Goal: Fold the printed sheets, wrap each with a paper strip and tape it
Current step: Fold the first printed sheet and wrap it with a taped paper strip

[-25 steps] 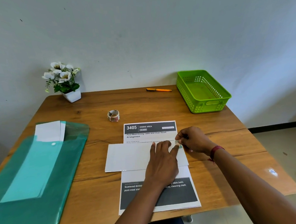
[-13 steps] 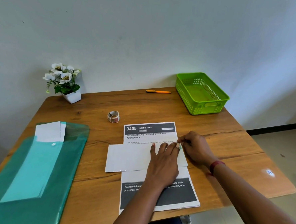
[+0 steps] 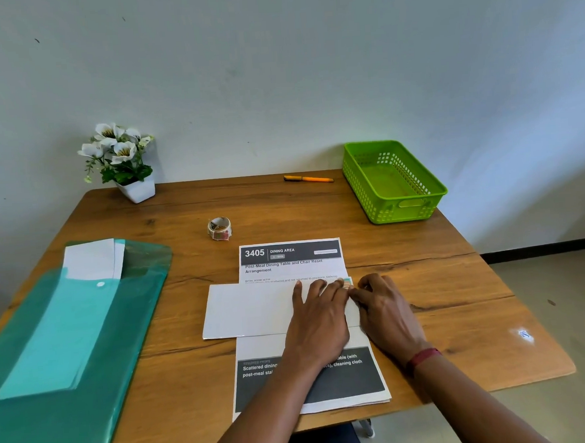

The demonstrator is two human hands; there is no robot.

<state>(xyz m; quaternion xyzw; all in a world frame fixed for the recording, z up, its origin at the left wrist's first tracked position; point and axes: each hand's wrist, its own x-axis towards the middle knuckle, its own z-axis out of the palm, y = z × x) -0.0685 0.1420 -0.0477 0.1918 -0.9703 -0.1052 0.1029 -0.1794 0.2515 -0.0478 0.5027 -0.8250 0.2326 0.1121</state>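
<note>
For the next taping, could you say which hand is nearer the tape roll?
Left: the left hand presses the paper strip, right of the tape roll; the right hand sits farther right.

left hand [image 3: 319, 319] hides mid text on printed sheet [image 3: 292, 271]; right hand [image 3: 387, 313] fingertips tucked out of sight; fine print beyond left fingers unreadable; green folder [image 3: 57, 424] far left cut by frame edge.

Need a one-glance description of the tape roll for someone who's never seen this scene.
Start at the wooden table, then look to its middle, just beyond the printed sheet headed 3405. The tape roll stands alone, left of the sheet's top corner. It is the only small ring there, whitish with a reddish patch.
</note>
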